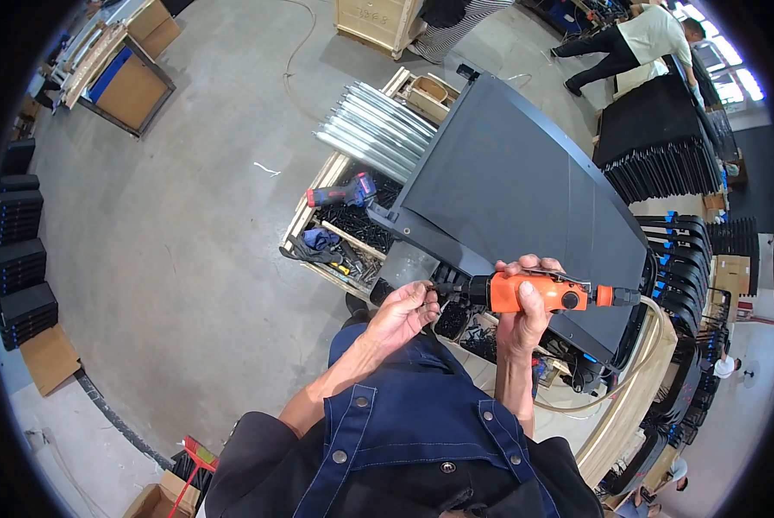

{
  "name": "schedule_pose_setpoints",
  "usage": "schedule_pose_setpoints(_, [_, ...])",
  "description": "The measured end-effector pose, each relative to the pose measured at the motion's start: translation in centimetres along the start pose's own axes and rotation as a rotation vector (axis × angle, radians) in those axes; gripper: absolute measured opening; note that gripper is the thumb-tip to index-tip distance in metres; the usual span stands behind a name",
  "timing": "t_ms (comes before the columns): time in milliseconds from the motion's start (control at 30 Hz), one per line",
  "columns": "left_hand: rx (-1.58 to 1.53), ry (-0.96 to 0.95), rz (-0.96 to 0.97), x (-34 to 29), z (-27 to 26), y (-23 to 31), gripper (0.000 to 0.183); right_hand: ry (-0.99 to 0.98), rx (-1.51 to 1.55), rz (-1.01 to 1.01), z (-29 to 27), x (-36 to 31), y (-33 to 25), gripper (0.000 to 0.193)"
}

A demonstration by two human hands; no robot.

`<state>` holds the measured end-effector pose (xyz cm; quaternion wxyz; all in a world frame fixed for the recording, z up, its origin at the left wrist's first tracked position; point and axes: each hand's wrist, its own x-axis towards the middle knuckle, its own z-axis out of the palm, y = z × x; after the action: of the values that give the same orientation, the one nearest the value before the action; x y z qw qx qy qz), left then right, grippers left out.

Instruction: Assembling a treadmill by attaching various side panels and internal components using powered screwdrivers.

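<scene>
My right hand is wrapped round an orange and black air screwdriver, held level with its nose pointing left. A hose runs from its rear end and curves down. At the tool's dark tip the fingers of my left hand are pinched together; what sits between them is too small and covered to name. Just beyond both hands lies a large dark grey panel, tilted across the bench.
Wooden trays of black fasteners and hand tools sit left of the panel, with a blue and red cordless driver and silver tubes. Stacked black panels stand at the right, where a person bends over. A workbench is far left.
</scene>
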<state>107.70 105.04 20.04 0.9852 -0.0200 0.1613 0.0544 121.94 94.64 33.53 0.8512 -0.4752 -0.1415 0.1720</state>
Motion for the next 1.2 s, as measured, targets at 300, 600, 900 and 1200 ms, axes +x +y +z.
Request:
schedule_pose_setpoints(300, [0.908, 0.224, 0.478, 0.5, 1.4, 1.8, 0.023, 0.009, -0.028, -0.021, 2.1, 0.9, 2.0, 0.051])
schedule_pose_setpoints(600, [-0.309, 0.093, -0.013, 6.5, 0.7, 4.8, 0.022, -0.192, -0.290, -0.129, 6.4, 4.7, 4.0, 0.050])
schedule_pose_setpoints(900, [-0.534, -0.036, -0.018, 7.5, 1.8, 4.4, 0.030, -0.403, -0.417, -0.120, 7.2, 6.5, 5.5, 0.048])
schedule_pose_setpoints(1200, [0.752, 0.476, 0.668, 2.1, 5.7, 7.9, 0.047, -0.633, -0.556, 0.135, 8.9, 9.1, 8.3, 0.047])
